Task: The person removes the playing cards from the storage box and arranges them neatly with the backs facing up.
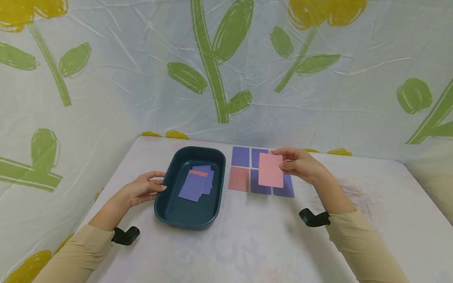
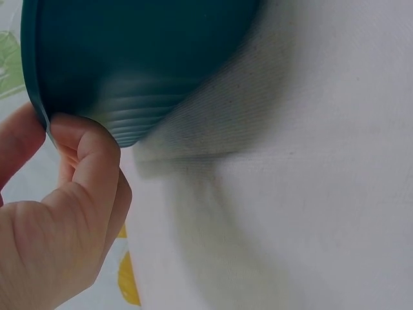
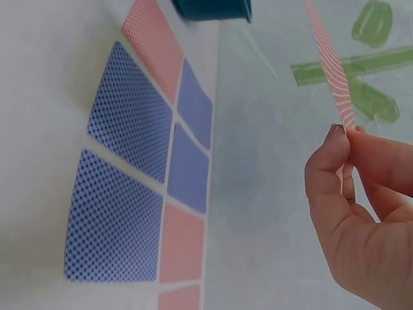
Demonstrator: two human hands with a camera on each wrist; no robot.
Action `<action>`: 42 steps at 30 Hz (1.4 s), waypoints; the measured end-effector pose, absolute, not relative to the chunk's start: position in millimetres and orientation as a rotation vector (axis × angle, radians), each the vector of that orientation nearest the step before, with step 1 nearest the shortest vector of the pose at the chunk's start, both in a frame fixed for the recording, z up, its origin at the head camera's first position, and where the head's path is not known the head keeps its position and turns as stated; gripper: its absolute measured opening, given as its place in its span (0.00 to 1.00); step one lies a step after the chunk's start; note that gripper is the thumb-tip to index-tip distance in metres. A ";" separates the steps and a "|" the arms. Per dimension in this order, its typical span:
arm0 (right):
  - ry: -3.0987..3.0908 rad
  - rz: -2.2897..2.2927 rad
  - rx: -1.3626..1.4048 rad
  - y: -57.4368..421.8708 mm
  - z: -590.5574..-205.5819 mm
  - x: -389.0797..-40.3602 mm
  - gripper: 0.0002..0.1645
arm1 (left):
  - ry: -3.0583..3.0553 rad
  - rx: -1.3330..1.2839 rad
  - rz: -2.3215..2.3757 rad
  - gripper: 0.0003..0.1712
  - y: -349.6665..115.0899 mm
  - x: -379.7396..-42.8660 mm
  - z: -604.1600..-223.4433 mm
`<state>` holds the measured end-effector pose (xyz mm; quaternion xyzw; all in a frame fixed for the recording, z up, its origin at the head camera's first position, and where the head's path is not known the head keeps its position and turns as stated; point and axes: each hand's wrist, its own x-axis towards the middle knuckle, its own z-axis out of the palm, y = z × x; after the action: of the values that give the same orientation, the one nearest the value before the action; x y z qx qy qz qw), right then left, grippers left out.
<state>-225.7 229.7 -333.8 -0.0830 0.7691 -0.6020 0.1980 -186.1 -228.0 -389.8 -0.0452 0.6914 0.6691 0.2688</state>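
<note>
My left hand (image 1: 143,188) pinches the left rim of a dark teal tray (image 1: 187,214) between thumb and fingers; the left wrist view shows the grip on its rim (image 2: 35,84). Inside the tray, blue-backed playing cards (image 1: 192,186) lie in a loose pile with a strip of red showing. My right hand (image 1: 301,165) holds up a red-backed playing card (image 1: 270,171) by its right edge, above cards laid out on the table. In the right wrist view, that card (image 3: 332,71) appears nearly edge-on between thumb and fingers.
Right of the tray, cards lie face down in two rows, including a red card (image 1: 238,179) and a blue card (image 1: 240,156). The right wrist view shows another red card (image 3: 181,242) in the back row. A flower-patterned sheet (image 1: 141,78) hangs behind the white table (image 1: 255,236).
</note>
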 end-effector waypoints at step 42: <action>2.429 -1.324 0.047 333.8 -401.9 -226.2 0.29 | 1.821 -0.146 1.841 0.35 -226.6 -184.9 -388.1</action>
<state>-226.2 333.8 -401.9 0.0168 0.8626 -0.4701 0.1864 -184.9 -226.6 -388.1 -0.0544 0.6759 0.6834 0.2703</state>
